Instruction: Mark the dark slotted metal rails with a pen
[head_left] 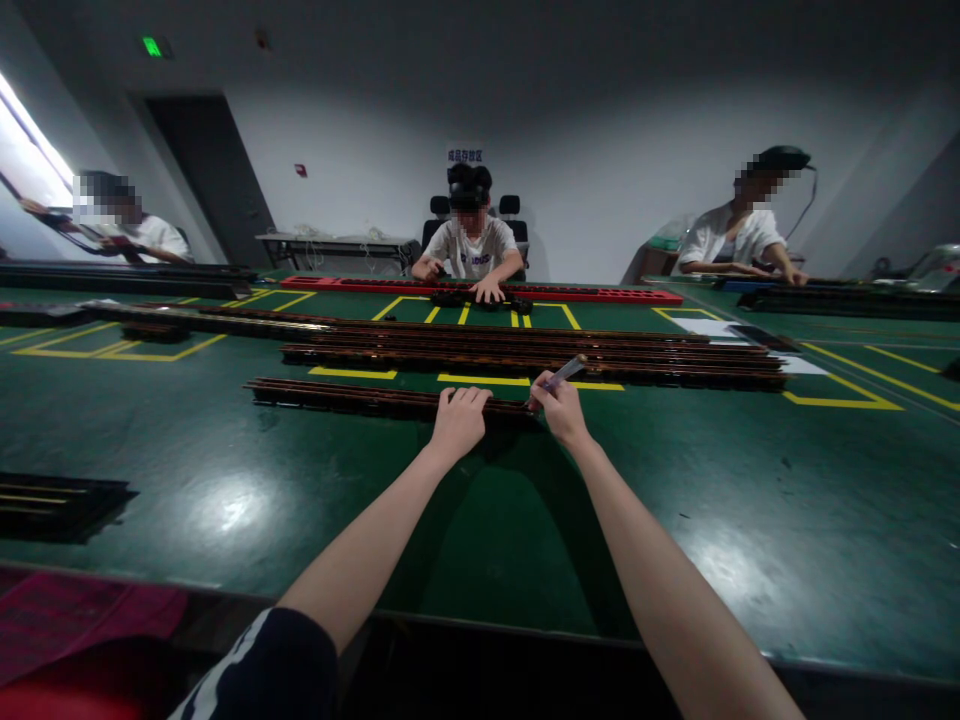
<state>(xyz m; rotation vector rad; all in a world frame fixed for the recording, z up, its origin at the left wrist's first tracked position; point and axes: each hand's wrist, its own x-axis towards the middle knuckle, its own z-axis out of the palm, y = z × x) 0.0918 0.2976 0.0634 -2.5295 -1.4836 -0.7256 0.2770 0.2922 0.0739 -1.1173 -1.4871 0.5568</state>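
A long dark strip [345, 396] with reddish-brown edges lies crosswise on the green table in front of me. My left hand [459, 424] is closed over it right of its middle, fingers bent across the far edge. In my right hand [559, 410] is a slim pen-like tool [567, 371] with a pale, see-through barrel, pinched between thumb and fingers and slanting up to the right. Its lower end is at the strip's right end; the tip is too small to make out. Just beyond lies a stack of similar long strips [525, 352].
Yellow tape lines mark the green table [285, 480]. More dark strips [60, 505] lie near the left front edge. A long red frame [600, 293] crosses the far side, where a co-worker [474, 245] sits. White papers [799, 365] lie right of the stack. Two other people work at the sides.
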